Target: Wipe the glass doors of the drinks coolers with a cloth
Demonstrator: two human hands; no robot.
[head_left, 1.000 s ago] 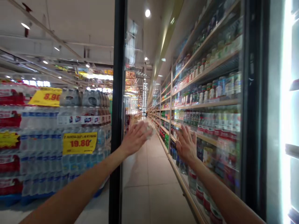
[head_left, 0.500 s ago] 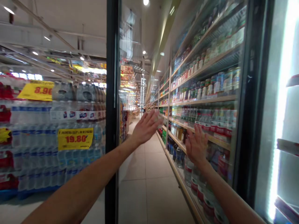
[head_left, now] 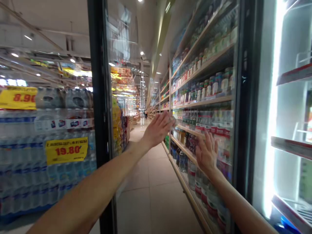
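A glass door with a dark frame stands in front of me. My left hand reaches across to the middle of the pane, palm turned to the glass and fingers stretched out. At its fingertips is a pale, blurred patch; whether it is a reflection or something thin under the hand, I cannot make out. My right hand is raised lower and to the right, its fingers spread, with nothing seen in it. Both hands are at or close to the glass; exact contact is unclear.
Right of the door, a lit cooler shows wire shelves and a bright light strip. Shrink-wrapped bottle packs with yellow price signs are stacked at left. Through the pane appear long drink shelves and a tiled aisle floor.
The door frame, bottle packs and signs have shifted left in view, and more of the cooler shows at right. My left hand has moved rightward across the pane; my right hand stays nearly in place.
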